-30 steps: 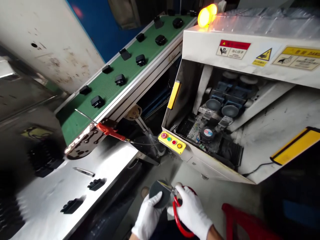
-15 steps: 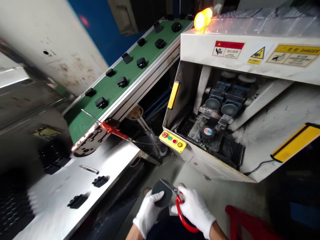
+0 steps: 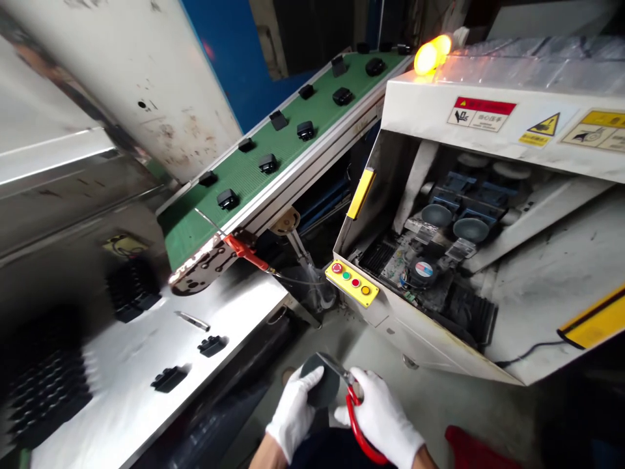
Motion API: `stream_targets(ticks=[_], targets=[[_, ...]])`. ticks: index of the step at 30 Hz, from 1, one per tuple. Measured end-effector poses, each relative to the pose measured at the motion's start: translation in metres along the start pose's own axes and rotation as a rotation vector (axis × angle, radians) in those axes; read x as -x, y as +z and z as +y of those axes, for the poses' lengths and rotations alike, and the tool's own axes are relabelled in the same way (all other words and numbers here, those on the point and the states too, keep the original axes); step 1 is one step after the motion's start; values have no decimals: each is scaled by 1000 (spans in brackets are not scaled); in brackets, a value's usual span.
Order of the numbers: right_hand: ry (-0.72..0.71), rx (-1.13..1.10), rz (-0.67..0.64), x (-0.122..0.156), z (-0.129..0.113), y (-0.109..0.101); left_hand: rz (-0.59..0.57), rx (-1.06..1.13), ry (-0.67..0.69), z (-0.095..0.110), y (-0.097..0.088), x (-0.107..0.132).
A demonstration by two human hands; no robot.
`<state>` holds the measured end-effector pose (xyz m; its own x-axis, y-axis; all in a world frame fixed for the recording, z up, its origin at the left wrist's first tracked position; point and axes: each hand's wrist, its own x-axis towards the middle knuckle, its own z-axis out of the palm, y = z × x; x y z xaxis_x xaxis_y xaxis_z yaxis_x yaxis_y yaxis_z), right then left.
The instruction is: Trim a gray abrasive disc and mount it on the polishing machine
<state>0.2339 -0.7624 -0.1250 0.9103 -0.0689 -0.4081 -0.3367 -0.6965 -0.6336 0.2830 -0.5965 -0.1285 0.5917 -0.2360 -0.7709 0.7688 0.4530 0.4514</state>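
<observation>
My left hand (image 3: 294, 407), in a white glove, pinches a dark grey round disc (image 3: 323, 385) by its left side, thumb on top. In my right hand (image 3: 385, 413), also gloved in white, is a pair of scissors (image 3: 355, 417) with red handles. The scissor blades lie across the upper right part of the disc and point up and to the left. I cannot tell whether the blades are cutting into the disc or resting over it. Both hands are low in the view, in front of my body.
A green conveyor belt (image 3: 288, 144) carries several black parts. An orange air gun (image 3: 247, 253) hangs at its near end, above a metal table (image 3: 122, 397) with black pieces and a knife-like tool (image 3: 193, 320). To the right stands a white machine (image 3: 439, 355) with a yellow button panel (image 3: 352, 284).
The view has turned left, so the surroundings sit further right. My hands keep hold of the disc and the scissors, almost unmoved.
</observation>
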Motion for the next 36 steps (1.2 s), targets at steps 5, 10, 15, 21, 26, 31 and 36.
stream_targets(ticks=[5,10,15,21,26,31,36], targets=[[-60,189,57,-10,-7,4,-8,23,38,2,-1,-2],[-9,-40,-43,-13,-12,-1,9,16,38,7,-1,2],[-44,-9,-10,-11,-15,-4,-39,23,61,8,0,5],[-34,-20,-100,-11,-14,-7,-55,-24,36,13,-5,6],[-95,136,-7,-16,-15,-8,-94,-64,62,14,-11,4],[-88,48,-108,-16,-20,-12,-189,-118,64,23,-15,9],[-136,139,-46,-17,-22,-14,-198,-151,55,28,-19,10]])
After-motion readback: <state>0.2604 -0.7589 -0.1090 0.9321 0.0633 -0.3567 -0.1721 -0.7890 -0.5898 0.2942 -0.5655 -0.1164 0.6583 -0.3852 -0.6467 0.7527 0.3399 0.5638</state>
